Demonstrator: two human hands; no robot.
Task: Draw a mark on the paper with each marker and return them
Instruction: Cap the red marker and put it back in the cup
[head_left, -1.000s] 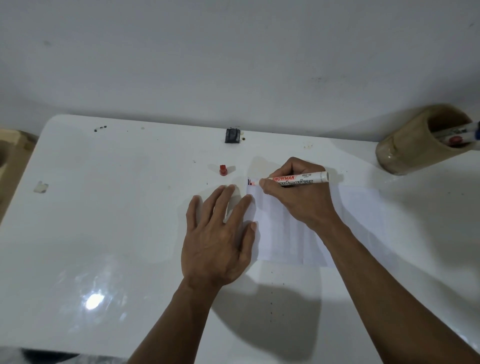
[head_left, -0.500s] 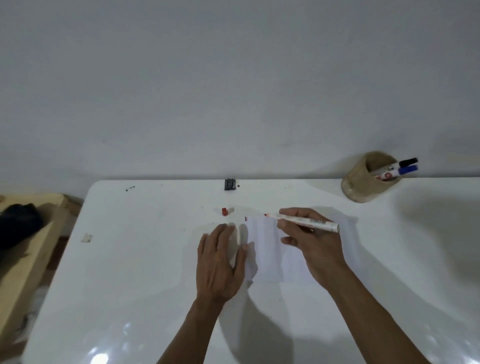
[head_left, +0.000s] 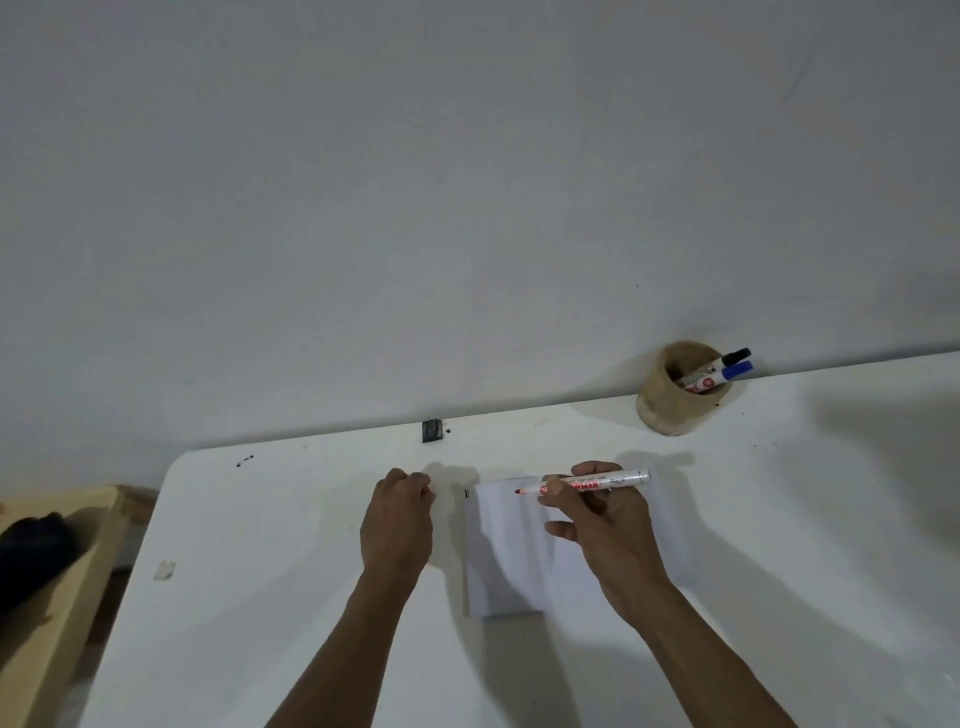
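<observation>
Two hands over a white table (head_left: 260, 597) against a grey wall (head_left: 467, 182) — right hand (head_left: 605, 525) pinches an uncapped red marker (head_left: 587, 483) above paper (head_left: 511, 561); left hand (head_left: 397, 525) curled, contents hidden.

table (head_left: 291, 597) white | paper (head_left: 514, 561) white | marker (head_left: 597, 482) white, red tip | holder (head_left: 670, 410) tan

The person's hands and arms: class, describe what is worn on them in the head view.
Both forearms are bare as far as the frame shows: no sleeves in view. The left hand and the right hand have no gloves, and no watch, bracelet or ring is visible.
</observation>
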